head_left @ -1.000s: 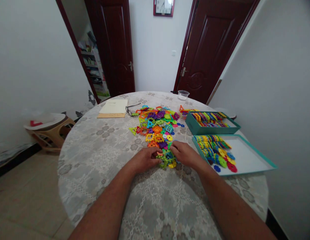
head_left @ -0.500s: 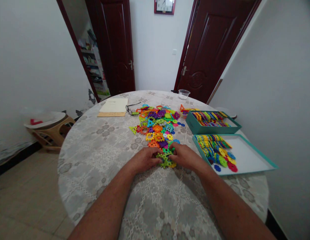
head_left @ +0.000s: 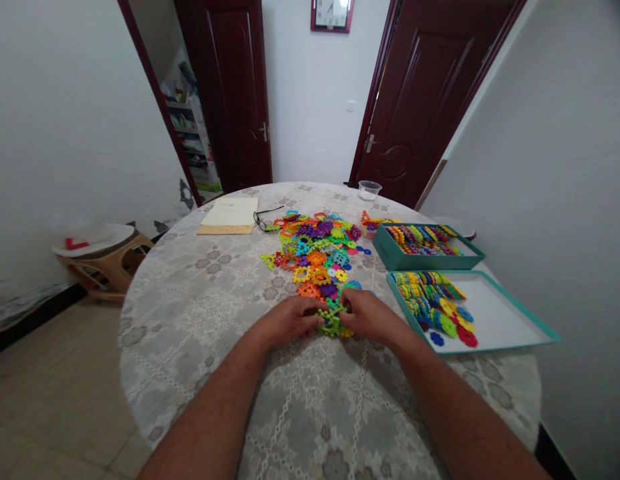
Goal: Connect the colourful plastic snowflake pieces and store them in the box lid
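Both hands meet at the near end of a heap of plastic building pieces [head_left: 317, 258]. My left hand [head_left: 293, 320] pinches the left side of some yellow-green notched building pieces [head_left: 331, 323]. From the other side, my right hand [head_left: 364, 316] grips the same pieces with its thumb and fingers. The fingertips partly cover them, so I cannot tell how they are joined. Just beyond my hands lie orange [head_left: 309, 289] and purple notched pieces, with a yellow one [head_left: 346, 332] under my right fingers.
On the right stands a green box [head_left: 425, 261] packed with rows of discs. Its lid [head_left: 510, 320] lies in front, holding stacked and loose discs. Glasses [head_left: 261, 221], a notebook [head_left: 233, 210] and a clear plastic bowl [head_left: 369, 190] sit toward the far edge of the round table.
The yellow-green pieces have turned slightly between my fingers, and my right fingers have shifted on them. The whole view has moved a little.
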The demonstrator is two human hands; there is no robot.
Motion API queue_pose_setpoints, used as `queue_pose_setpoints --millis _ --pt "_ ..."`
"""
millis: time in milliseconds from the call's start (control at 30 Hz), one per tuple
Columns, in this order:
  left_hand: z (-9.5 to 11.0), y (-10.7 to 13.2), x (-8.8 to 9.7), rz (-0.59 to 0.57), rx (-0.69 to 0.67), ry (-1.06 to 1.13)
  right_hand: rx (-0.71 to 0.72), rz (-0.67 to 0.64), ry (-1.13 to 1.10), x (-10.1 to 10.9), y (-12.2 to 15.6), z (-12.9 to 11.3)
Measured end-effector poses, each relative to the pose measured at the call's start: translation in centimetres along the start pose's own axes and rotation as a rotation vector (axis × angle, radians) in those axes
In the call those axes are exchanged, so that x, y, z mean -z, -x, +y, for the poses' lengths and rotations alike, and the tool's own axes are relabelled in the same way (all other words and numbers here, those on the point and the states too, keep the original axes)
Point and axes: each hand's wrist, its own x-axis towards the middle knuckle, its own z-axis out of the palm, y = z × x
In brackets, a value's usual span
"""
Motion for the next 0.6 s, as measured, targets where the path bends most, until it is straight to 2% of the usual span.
queue_pose_setpoints --millis 100,167,267,400,600 --pt "-0.30 -0.17 -0.08 0.055 0.028 0.029 0.059 0.017 -0.049 -0.01 0.03 -0.29" --pt "-0.22 -0.19 -0.13 0.052 0.041 0.053 0.082 0.005 -0.117 0.05 0.19 -0.47" --pt "0.10 -0.11 -0.19 0.028 0.057 0.070 0.095 -0.045 -0.262 0.22 0.50 -0.70" --pt "0.11 -0.02 -0.07 0.074 0.049 0.028 0.120 -0.142 -0.474 0.42 0.54 -0.84" --pt "-0.20 -0.02 0.27 0.111 0.047 0.006 0.161 -0.106 -0.571 0.22 0.00 -0.61"
